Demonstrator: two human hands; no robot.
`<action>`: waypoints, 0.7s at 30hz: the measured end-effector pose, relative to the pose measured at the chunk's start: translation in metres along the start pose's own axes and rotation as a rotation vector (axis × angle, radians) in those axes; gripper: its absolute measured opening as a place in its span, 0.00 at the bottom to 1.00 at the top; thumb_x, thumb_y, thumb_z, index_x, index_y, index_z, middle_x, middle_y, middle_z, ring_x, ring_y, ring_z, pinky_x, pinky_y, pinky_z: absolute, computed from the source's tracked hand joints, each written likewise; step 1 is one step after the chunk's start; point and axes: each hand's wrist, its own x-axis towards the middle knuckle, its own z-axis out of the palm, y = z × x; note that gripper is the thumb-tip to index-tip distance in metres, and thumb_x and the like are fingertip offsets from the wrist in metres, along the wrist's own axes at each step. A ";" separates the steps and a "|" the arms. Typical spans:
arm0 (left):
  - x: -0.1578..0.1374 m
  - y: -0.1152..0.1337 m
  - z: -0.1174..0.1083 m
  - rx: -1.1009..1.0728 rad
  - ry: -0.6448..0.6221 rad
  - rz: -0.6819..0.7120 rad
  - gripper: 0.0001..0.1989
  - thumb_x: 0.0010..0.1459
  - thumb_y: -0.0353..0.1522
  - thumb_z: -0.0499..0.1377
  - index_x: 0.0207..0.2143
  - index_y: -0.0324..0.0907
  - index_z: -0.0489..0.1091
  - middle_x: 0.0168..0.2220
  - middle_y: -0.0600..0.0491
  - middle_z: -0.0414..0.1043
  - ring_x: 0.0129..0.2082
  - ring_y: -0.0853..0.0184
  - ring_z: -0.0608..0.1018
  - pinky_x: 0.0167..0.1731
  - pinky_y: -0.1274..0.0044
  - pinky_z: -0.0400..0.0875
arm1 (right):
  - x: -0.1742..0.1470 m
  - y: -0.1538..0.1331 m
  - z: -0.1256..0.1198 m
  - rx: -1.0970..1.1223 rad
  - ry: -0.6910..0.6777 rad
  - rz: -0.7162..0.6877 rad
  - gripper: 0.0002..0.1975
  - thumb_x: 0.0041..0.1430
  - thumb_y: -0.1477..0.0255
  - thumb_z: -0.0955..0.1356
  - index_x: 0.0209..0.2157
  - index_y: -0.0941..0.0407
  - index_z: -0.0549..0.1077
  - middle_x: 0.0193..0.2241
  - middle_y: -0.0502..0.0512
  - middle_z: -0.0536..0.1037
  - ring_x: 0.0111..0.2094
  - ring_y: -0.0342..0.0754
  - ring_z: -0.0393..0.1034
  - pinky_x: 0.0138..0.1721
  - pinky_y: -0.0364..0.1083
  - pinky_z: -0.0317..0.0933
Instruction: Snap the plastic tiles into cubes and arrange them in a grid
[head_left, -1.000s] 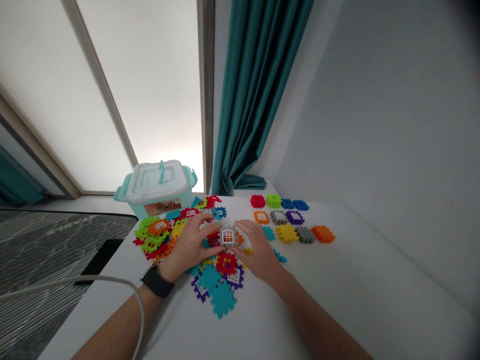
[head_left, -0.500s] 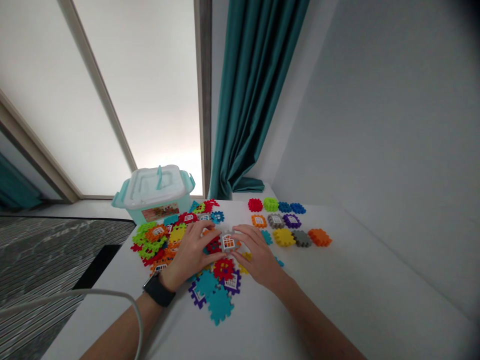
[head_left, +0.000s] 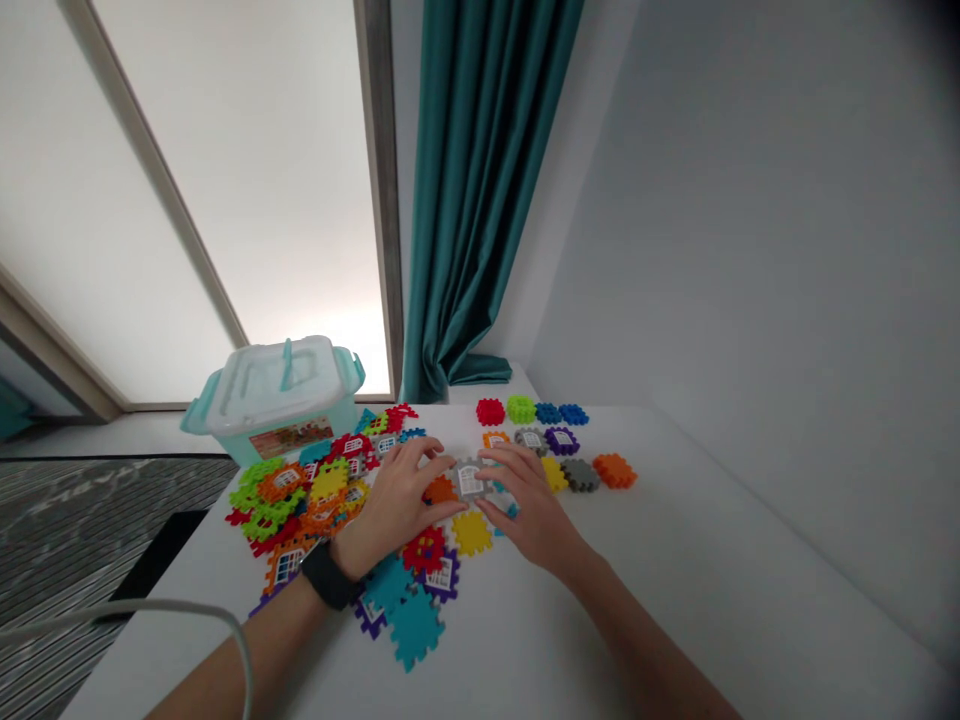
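Right hand (head_left: 536, 510) grips a gray window piece (head_left: 469, 482) between thumb and fingers, just above the middle of the table (head_left: 525, 650); the left hand (head_left: 397, 495) curves round its left side, though whether those fingertips press on it I cannot tell. An orange piece (head_left: 440, 490) sits between the left thumb and fingers, and a yellow piece (head_left: 472, 534) lies just nearer. Overlapping turquoise pieces (head_left: 417, 628) spread nearest, while a mixed heap (head_left: 329, 480) crowds the left, backed by a lidded box (head_left: 274, 400). Sorted rows (head_left: 580, 476) stand far right, beyond the right hand. At near left, a pale cable (head_left: 187, 608) loops past the left forearm. The left table edge slants from near left toward the box; white tabletop widens between the right forearm and the wall (head_left: 750, 300).
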 end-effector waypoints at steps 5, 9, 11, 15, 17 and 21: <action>0.023 0.008 0.015 -0.039 -0.007 0.051 0.22 0.60 0.47 0.65 0.51 0.44 0.72 0.49 0.44 0.71 0.48 0.55 0.75 0.48 0.63 0.69 | -0.010 0.015 -0.021 -0.053 -0.013 0.009 0.09 0.65 0.72 0.69 0.47 0.51 0.72 0.55 0.59 0.75 0.61 0.57 0.64 0.62 0.62 0.60; 0.041 0.019 0.029 -0.087 -0.012 0.070 0.23 0.59 0.47 0.66 0.51 0.45 0.72 0.48 0.46 0.71 0.48 0.56 0.75 0.48 0.64 0.68 | -0.016 0.027 -0.037 -0.073 -0.010 0.021 0.07 0.65 0.74 0.68 0.44 0.51 0.71 0.56 0.58 0.75 0.62 0.56 0.63 0.62 0.62 0.61; 0.049 0.024 0.035 -0.112 -0.031 0.058 0.24 0.58 0.47 0.67 0.52 0.45 0.71 0.48 0.46 0.72 0.48 0.56 0.75 0.48 0.64 0.68 | -0.018 0.034 -0.043 -0.079 -0.010 0.029 0.07 0.64 0.74 0.68 0.43 0.51 0.71 0.55 0.58 0.75 0.62 0.56 0.63 0.62 0.62 0.60; 0.061 0.029 0.046 -0.142 -0.128 0.026 0.25 0.58 0.46 0.67 0.53 0.45 0.68 0.50 0.47 0.72 0.50 0.54 0.74 0.49 0.64 0.67 | -0.019 0.050 -0.053 -0.096 -0.025 0.056 0.08 0.63 0.74 0.69 0.43 0.51 0.70 0.55 0.58 0.76 0.61 0.56 0.63 0.62 0.62 0.60; 0.064 0.028 0.049 -0.157 -0.180 0.004 0.26 0.59 0.47 0.66 0.53 0.44 0.67 0.51 0.47 0.72 0.51 0.54 0.74 0.49 0.63 0.67 | -0.018 0.060 -0.057 -0.100 -0.035 0.075 0.07 0.63 0.73 0.69 0.43 0.51 0.70 0.54 0.58 0.76 0.61 0.56 0.64 0.62 0.62 0.60; 0.066 0.023 0.050 -0.139 -0.272 -0.059 0.17 0.65 0.44 0.59 0.50 0.44 0.67 0.49 0.48 0.73 0.50 0.55 0.74 0.48 0.64 0.68 | -0.015 0.084 -0.062 -0.111 -0.029 0.116 0.05 0.63 0.72 0.69 0.40 0.51 0.70 0.53 0.58 0.76 0.59 0.57 0.65 0.61 0.62 0.59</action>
